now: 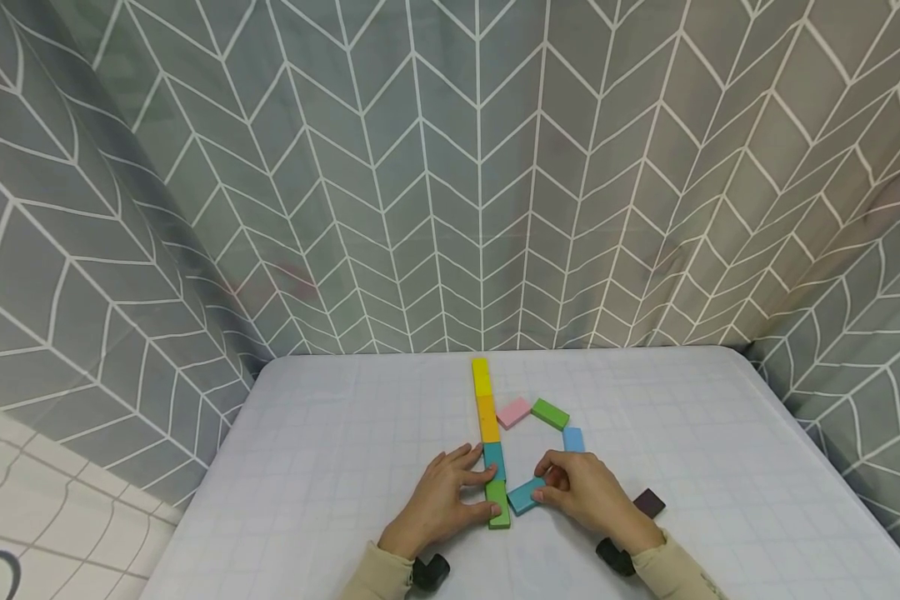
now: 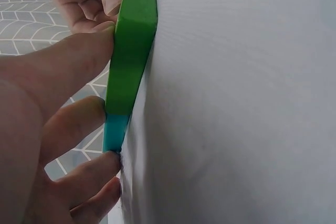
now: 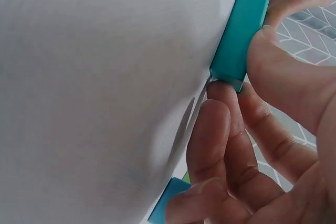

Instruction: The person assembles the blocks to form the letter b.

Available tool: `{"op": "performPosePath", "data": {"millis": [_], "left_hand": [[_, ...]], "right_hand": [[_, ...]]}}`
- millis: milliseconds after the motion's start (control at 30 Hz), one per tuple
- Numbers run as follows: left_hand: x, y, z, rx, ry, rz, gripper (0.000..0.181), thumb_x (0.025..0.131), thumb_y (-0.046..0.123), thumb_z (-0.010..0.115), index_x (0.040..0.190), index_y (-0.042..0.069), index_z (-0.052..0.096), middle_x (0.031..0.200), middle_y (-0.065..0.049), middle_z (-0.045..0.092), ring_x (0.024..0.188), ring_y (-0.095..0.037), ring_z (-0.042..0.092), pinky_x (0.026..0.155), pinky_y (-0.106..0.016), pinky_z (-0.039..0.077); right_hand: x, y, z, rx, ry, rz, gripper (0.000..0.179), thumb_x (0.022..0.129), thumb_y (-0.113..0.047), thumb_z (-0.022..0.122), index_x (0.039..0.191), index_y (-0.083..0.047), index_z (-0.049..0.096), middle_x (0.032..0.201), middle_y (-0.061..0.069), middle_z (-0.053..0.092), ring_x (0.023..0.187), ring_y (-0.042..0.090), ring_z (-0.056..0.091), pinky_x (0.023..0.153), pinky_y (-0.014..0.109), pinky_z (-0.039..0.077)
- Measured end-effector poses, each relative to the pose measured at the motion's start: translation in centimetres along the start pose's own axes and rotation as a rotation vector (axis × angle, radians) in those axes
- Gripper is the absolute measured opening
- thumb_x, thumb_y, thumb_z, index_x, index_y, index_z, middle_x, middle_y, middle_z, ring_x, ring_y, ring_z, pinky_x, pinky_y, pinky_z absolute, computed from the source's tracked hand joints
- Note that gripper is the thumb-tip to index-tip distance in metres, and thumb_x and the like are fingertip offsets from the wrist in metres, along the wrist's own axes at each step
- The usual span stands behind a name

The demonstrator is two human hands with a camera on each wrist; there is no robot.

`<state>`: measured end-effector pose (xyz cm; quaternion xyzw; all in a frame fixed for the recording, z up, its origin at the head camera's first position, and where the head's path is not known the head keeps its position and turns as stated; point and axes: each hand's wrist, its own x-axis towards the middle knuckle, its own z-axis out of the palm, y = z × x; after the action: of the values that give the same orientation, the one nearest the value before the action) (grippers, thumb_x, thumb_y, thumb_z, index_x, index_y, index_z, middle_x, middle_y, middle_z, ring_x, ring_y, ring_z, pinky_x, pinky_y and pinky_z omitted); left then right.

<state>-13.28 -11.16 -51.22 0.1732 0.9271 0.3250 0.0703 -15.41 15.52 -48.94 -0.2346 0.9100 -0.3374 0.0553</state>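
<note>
Four colours of flat blocks form a straight line: yellow (image 1: 482, 377), orange-yellow (image 1: 487, 419), teal (image 1: 494, 454) and green (image 1: 498, 493). My left hand (image 1: 442, 498) lies beside its near end, thumb touching the green block and index finger on the teal one. My right hand (image 1: 588, 492) pinches another teal block (image 1: 522, 498), thumb on its top and fingertips at its end; its far end lies right at the green block's side. Beyond it, a pink block (image 1: 513, 412), a second green block (image 1: 551, 414) and a light blue block (image 1: 573, 438) curve round from the line.
A dark brown block (image 1: 649, 502) lies beside the right wrist, partly behind it. The white table (image 1: 330, 450) has rounded far corners and meets a patterned grey curtain (image 1: 450, 208) at the back and sides.
</note>
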Motion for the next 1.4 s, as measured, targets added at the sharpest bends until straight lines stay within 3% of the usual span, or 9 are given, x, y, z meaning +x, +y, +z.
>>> {"op": "performPosePath", "data": {"millis": [333, 767, 1133, 1400], "left_hand": [[0.0, 0.1, 0.1, 0.009, 0.016, -0.002, 0.062, 0.086, 0.049, 0.087, 0.139, 0.022, 0.071, 0.163, -0.006, 0.052, 0.155, -0.032, 0.043, 0.126, -0.067, 0.030], [0.1, 0.3, 0.2, 0.066, 0.055, 0.008, 0.059, 0.085, 0.048, 0.087, 0.137, 0.024, 0.073, 0.160, -0.006, 0.055, 0.152, -0.031, 0.047, 0.124, -0.066, 0.034], [0.0, 1.0, 0.4, 0.090, 0.055, -0.033, 0.059, 0.083, 0.048, 0.088, 0.135, 0.024, 0.074, 0.159, -0.005, 0.056, 0.151, -0.031, 0.048, 0.124, -0.065, 0.035], [0.0, 0.9, 0.4, 0.088, 0.062, -0.022, 0.060, 0.083, 0.047, 0.088, 0.135, 0.023, 0.073, 0.159, -0.007, 0.056, 0.151, -0.032, 0.049, 0.124, -0.065, 0.035]], "right_hand": [[0.2, 0.3, 0.0, -0.010, -0.015, 0.003, 0.018, 0.089, -0.027, 0.087, 0.098, -0.019, 0.074, 0.075, -0.016, 0.060, 0.063, -0.003, 0.049, 0.058, 0.020, 0.043], [0.2, 0.8, -0.2, 0.007, -0.015, -0.053, 0.020, 0.089, -0.030, 0.087, 0.099, -0.018, 0.075, 0.077, -0.016, 0.063, 0.064, -0.004, 0.050, 0.058, 0.020, 0.044], [0.0, 1.0, -0.4, 0.036, -0.021, -0.061, 0.019, 0.090, -0.029, 0.086, 0.100, -0.017, 0.075, 0.079, -0.015, 0.065, 0.066, -0.004, 0.052, 0.060, 0.020, 0.046], [0.2, 1.2, -1.4, 0.037, -0.037, -0.063, 0.025, 0.091, -0.037, 0.084, 0.106, -0.017, 0.077, 0.084, -0.015, 0.068, 0.072, -0.004, 0.056, 0.064, 0.020, 0.050]]}}
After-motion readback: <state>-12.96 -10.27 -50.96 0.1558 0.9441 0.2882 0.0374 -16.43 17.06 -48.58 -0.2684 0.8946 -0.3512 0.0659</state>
